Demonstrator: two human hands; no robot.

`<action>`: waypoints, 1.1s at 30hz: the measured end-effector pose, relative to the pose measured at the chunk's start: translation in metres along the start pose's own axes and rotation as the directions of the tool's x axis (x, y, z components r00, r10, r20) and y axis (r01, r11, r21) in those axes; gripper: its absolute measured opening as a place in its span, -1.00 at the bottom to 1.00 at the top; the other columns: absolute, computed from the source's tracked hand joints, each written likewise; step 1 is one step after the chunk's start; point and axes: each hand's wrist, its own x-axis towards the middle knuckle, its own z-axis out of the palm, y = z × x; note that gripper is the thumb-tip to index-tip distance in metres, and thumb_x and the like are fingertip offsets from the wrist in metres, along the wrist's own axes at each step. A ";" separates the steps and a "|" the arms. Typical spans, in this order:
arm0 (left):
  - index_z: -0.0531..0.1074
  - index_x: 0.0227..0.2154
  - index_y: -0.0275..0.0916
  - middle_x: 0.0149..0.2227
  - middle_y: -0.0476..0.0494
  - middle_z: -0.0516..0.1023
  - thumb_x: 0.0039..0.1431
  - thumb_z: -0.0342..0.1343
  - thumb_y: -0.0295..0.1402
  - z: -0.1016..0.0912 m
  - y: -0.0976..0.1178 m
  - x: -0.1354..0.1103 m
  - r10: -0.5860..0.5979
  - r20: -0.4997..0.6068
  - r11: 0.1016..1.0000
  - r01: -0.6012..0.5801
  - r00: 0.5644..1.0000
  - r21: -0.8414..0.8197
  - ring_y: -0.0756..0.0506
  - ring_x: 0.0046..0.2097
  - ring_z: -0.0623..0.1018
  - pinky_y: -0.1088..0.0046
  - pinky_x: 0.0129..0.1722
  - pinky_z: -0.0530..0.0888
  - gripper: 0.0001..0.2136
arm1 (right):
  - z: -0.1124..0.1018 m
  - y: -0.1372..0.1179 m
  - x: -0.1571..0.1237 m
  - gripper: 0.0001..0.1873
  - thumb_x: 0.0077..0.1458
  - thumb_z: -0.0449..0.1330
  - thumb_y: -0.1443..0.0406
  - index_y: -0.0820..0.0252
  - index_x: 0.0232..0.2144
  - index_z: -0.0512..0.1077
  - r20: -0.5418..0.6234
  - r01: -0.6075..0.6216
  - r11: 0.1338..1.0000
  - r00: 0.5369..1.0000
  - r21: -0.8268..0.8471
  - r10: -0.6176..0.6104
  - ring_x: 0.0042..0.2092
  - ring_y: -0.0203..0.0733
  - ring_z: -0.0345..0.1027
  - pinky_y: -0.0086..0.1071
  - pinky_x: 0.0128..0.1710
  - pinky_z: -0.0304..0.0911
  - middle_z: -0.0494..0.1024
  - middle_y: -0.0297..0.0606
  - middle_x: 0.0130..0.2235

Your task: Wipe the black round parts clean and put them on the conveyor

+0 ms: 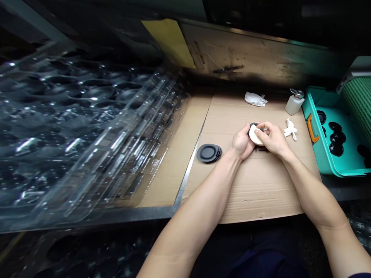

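My left hand point(242, 142) is closed around a round black disc point(252, 126), holding it above the cardboard. In my right hand point(274, 138) is a white round pad point(256, 136), pinched between thumb and fingers and pressed against the disc's face. Most of the disc is hidden behind the pad and my fingers. To the left of my left hand, a small stack of similar black discs point(207, 153) lies on the cardboard sheet point(246, 193).
Stacked clear plastic trays point(95, 154) fill the left side. A teal bin point(324, 158) with black parts stands at the right, beside a green conveyor belt point(358, 100). A white bottle point(294, 103), a crumpled cloth point(255, 99) and a white scrap point(290, 128) lie behind my hands.
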 end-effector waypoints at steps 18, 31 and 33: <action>0.54 -0.21 -0.32 -0.16 -0.27 0.70 0.52 -0.18 -0.30 -0.001 -0.003 0.001 0.044 -0.073 0.999 -0.046 0.996 -0.026 -0.17 0.09 0.64 0.25 0.23 0.50 -0.62 | 0.021 -0.010 0.001 -0.55 0.47 -0.07 0.13 0.09 0.25 0.38 -0.120 -0.001 0.758 0.988 -0.653 -0.102 -0.06 0.03 0.53 -0.25 -0.08 0.38 0.60 -0.05 0.05; 0.55 -0.12 -0.36 -0.15 -0.29 0.71 0.53 -0.19 -0.31 0.001 -0.001 0.000 0.000 -0.067 1.000 -0.001 0.998 -0.010 -0.16 0.04 0.67 0.29 0.18 0.54 -0.61 | 0.028 -0.008 -0.006 -0.50 0.50 -0.13 0.08 0.14 0.26 0.35 -0.162 -0.089 0.686 0.986 -0.723 -0.042 -0.12 -0.01 0.56 -0.32 -0.18 0.34 0.60 0.00 0.02; 0.55 -0.11 -0.37 -0.14 -0.29 0.71 0.54 -0.19 -0.31 0.001 -0.001 -0.002 -0.002 -0.050 1.000 0.002 0.999 0.000 -0.16 0.04 0.66 0.29 0.19 0.53 -0.61 | 0.030 -0.012 -0.008 -0.50 0.50 -0.15 0.06 0.14 0.24 0.36 -0.156 -0.104 0.668 0.988 -0.736 -0.018 -0.13 -0.02 0.57 -0.33 -0.20 0.33 0.61 -0.01 0.01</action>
